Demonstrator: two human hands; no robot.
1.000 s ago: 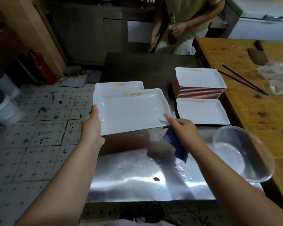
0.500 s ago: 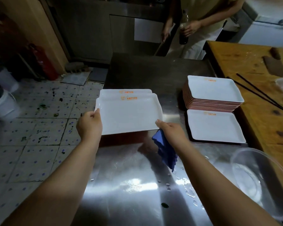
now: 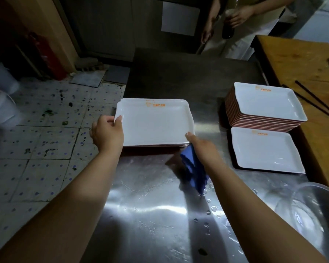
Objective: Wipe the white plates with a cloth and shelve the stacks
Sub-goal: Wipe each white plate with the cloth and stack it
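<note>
White plates point(image 3: 152, 122) lay in a low stack at the left edge of the steel table point(image 3: 150, 215), and the top one sat square on those beneath. The left hand point(image 3: 107, 132) gripped its left rim, thumb on top and fingers curled under. The right hand point(image 3: 201, 149) touched the near right corner with thumb and fingertip while its other fingers clutched the blue cloth point(image 3: 195, 173), which hung down to the wet tabletop. Further right stood a taller stack point(image 3: 266, 107), and in front of it a single plate point(image 3: 266, 150) lay flat. A clear bowl point(image 3: 315, 221) sat at the near right.

The step seemed to be seating a wiped plate on the left stack. Doing it well probably meant lining up the rims before letting go and keeping the damp cloth off the cleaned face.
</note>
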